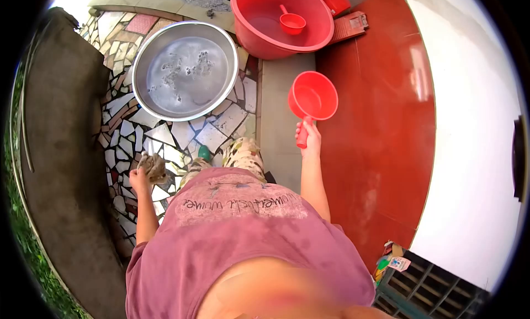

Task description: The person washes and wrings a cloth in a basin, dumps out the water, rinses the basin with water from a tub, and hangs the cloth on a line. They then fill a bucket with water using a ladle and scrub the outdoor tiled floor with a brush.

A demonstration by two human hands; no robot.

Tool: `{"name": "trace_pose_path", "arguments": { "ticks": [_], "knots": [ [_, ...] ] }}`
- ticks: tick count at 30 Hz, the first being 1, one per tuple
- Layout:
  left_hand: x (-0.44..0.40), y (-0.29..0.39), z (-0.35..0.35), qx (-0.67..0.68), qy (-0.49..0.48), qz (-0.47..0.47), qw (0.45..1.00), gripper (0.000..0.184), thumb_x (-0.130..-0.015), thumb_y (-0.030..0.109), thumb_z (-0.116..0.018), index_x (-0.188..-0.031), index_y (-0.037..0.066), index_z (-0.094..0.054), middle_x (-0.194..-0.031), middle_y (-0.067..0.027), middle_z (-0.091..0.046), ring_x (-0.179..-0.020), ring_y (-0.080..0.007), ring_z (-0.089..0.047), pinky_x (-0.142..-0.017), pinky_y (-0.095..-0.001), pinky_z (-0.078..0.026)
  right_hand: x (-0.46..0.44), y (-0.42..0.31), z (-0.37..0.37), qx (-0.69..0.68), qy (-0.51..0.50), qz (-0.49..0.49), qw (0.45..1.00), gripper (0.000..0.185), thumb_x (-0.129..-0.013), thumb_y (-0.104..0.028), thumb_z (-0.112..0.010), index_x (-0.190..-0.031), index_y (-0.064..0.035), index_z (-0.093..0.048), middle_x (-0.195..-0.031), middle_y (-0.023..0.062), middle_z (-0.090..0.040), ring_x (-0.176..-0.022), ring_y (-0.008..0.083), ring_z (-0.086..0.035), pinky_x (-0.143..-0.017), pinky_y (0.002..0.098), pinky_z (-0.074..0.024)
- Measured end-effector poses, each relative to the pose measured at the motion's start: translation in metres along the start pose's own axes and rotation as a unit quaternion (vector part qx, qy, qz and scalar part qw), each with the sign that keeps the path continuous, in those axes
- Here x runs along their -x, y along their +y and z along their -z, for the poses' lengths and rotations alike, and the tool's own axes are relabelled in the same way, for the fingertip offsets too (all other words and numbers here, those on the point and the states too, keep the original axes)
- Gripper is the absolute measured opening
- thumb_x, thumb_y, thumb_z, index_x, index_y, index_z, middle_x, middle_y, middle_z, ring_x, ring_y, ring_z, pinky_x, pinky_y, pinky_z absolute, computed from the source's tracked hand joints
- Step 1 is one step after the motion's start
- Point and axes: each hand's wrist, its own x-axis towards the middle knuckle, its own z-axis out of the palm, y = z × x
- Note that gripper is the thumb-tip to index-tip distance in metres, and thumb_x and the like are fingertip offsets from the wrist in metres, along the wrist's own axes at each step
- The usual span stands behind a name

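In my right hand (309, 135) is the handle of a red plastic dipper (313, 95); its bowl faces up and looks bare inside. My left hand (140, 177) grips a crumpled grey-brown rag (154, 168), held low at my left side. Ahead of me a wide metal basin (236, 70) stands on the stone paving, holding greyish water with dark bits of scum floating on it. To its right, a large red plastic tub (248, 34) has a smaller red dipper (292, 24) lying inside.
A dark low wall (61, 153) runs along the left. Irregular mosaic paving (212, 135) lies underfoot, and a glossy red floor (375, 109) stretches along the right beside a white wall (469, 125). Behind the tub is a red plastic dustpan-like item (349, 27). A dark rack (430, 286) stands lower right.
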Motion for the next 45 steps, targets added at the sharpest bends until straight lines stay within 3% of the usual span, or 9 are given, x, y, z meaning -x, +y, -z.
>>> {"name": "trace_pose_path", "arguments": {
  "ticks": [8, 17, 19, 21, 23, 26, 31, 38, 45],
  "knots": [
    [-0.07, 0.222, -0.091, 0.225, -0.003, -0.05, 0.973, 0.017, -0.084, 0.019, -0.062, -0.083, 0.003, -0.056, -0.073, 0.0025, -0.054, -0.065, -0.0056, -0.045, -0.059, -0.0215, -0.038, -0.253, -0.112, -0.135, 0.074, -0.079, 0.036, 0.993, 0.033, -0.081, -0.012, -0.059, -0.113, -0.0013, -0.053, -0.083, 0.0082, -0.062, -0.065, 0.0145, -0.058, -0.052, 0.025, -0.0462],
    [-0.071, 0.398, -0.167, 0.367, 0.126, 0.051, 0.92, 0.015, -0.088, 0.018, -0.058, -0.09, 0.004, -0.054, -0.085, -0.0019, -0.058, -0.072, -0.0085, -0.052, -0.067, -0.0225, -0.044, -0.525, -0.078, -0.204, 0.107, -0.072, -0.149, 0.98, 0.034, -0.083, -0.013, -0.057, -0.114, -0.0041, -0.048, -0.083, 0.0083, -0.061, -0.063, 0.0174, -0.059, -0.05, 0.0286, -0.047],
    [-0.085, 0.379, -0.183, 0.353, 0.13, 0.143, 0.916, 0.021, -0.09, 0.023, -0.055, -0.1, 0.004, -0.053, -0.088, -0.0038, -0.059, -0.076, -0.0108, -0.056, -0.065, -0.0244, -0.045, -0.559, -0.062, -0.21, 0.185, -0.009, -0.145, 0.972, 0.036, -0.083, -0.016, -0.058, -0.115, -0.0046, -0.046, -0.094, 0.0097, -0.059, -0.078, 0.0219, -0.06, -0.061, 0.0378, -0.0494],
    [-0.099, 0.353, -0.195, 0.343, 0.111, 0.246, 0.9, 0.032, -0.089, 0.027, -0.055, -0.113, 0.006, -0.05, -0.1, -0.0069, -0.058, -0.084, -0.0149, -0.057, -0.066, -0.0275, -0.046, -0.607, -0.035, -0.199, 0.503, 0.058, -0.034, 0.862, 0.068, -0.077, -0.021, -0.065, -0.134, -0.0035, -0.032, -0.126, 0.0184, -0.044, -0.116, 0.0332, -0.044, -0.09, 0.0496, -0.0402],
    [-0.11, 0.302, -0.194, 0.3, 0.13, 0.297, 0.897, 0.045, -0.088, 0.031, -0.055, -0.124, 0.007, -0.045, -0.116, -0.0091, -0.051, -0.095, -0.0198, -0.054, -0.067, -0.0301, -0.047, -0.592, -0.034, -0.216, 0.62, -0.003, 0.155, 0.769, 0.076, -0.075, -0.02, -0.066, -0.138, -0.0036, -0.026, -0.131, 0.0229, -0.039, -0.118, 0.0346, -0.043, -0.096, 0.0442, -0.0375],
    [-0.104, 0.301, -0.19, 0.196, 0.107, 0.293, 0.929, 0.05, -0.089, 0.033, -0.052, -0.13, 0.007, -0.039, -0.126, -0.0106, -0.046, -0.11, -0.0261, -0.049, -0.082, -0.0363, -0.045, -0.531, -0.039, -0.276, 0.438, -0.107, 0.245, 0.858, 0.062, -0.079, -0.002, -0.056, -0.136, -0.0033, -0.032, -0.124, 0.0221, -0.045, -0.103, 0.0266, -0.056, -0.083, 0.0326, -0.0474],
    [-0.117, 0.271, -0.242, 0.119, 0.025, 0.302, 0.946, 0.044, -0.089, 0.03, -0.051, -0.127, 0.009, -0.044, -0.121, -0.0101, -0.051, -0.109, -0.0233, -0.05, -0.084, -0.0341, -0.044, -0.46, 0.022, -0.336, 0.406, -0.342, 0.17, 0.83, 0.041, -0.084, 0.0, -0.049, -0.125, -0.0054, -0.049, -0.098, 0.0091, -0.06, -0.083, 0.0136, -0.059, -0.068, 0.0249, -0.0472],
    [-0.209, 0.16, -0.403, -0.249, -0.218, -0.052, 0.942, 0.048, -0.084, 0.036, -0.058, -0.129, 0.024, -0.046, -0.139, -0.0223, -0.027, -0.121, -0.0398, -0.037, -0.097, -0.043, -0.038, -0.531, 0.26, -0.341, 0.669, -0.504, 0.007, 0.546, 0.05, -0.079, -0.029, -0.061, -0.126, -0.0159, -0.05, -0.115, 0.0151, -0.053, -0.107, 0.0289, -0.051, -0.089, 0.0389, -0.0425],
    [-0.367, 0.004, -0.594, -0.18, -0.072, 0.042, 0.98, 0.072, -0.08, 0.054, -0.056, -0.14, 0.031, -0.025, -0.14, -0.0337, -0.014, -0.127, -0.0474, -0.026, -0.102, -0.0425, -0.03, -0.668, 0.455, -0.374, 0.738, -0.409, 0.096, 0.529, 0.072, -0.076, -0.057, -0.055, -0.138, -0.0338, -0.028, -0.147, 0.0191, -0.005, -0.132, 0.0437, -0.012, -0.1, 0.056, -0.0253]
  ]
}}
